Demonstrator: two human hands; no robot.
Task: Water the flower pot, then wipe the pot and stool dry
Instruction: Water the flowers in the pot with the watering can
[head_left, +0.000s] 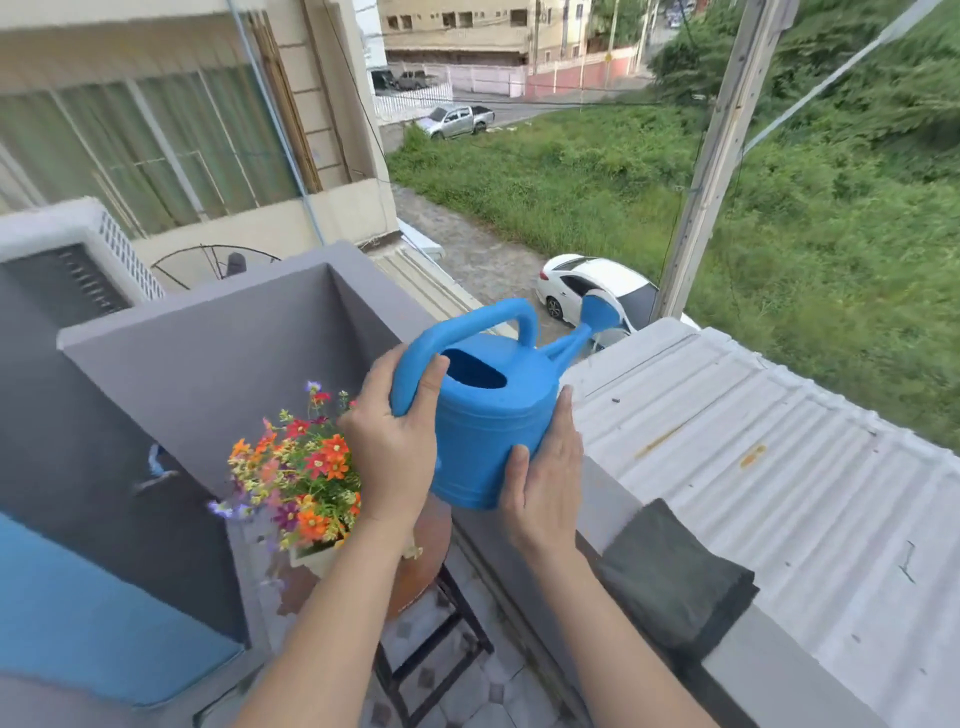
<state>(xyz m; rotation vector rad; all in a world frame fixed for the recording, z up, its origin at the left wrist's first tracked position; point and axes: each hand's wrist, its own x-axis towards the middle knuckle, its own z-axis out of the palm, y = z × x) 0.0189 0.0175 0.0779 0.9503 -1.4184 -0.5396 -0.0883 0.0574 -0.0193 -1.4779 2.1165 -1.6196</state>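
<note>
Near one watering can (488, 426) are one left hand (395, 447), one right hand (545, 467), one flower pot (314, 558), one stool (426, 566) and one cloth (670, 577).

Flower pot (314, 558) stands on stool (423, 564); dark cloth (670, 577) lies on ledge (753, 675).

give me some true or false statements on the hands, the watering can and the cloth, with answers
1. The left hand and the right hand both touch the blue watering can. True.
2. The spout points at the flowers. False: it points away from them, toward the corrugated roof.
3. A grey cloth lies on the ledge. True.
4. The right hand grips the handle. False: the left hand grips it; the right hand lies flat against the can's side.
</note>
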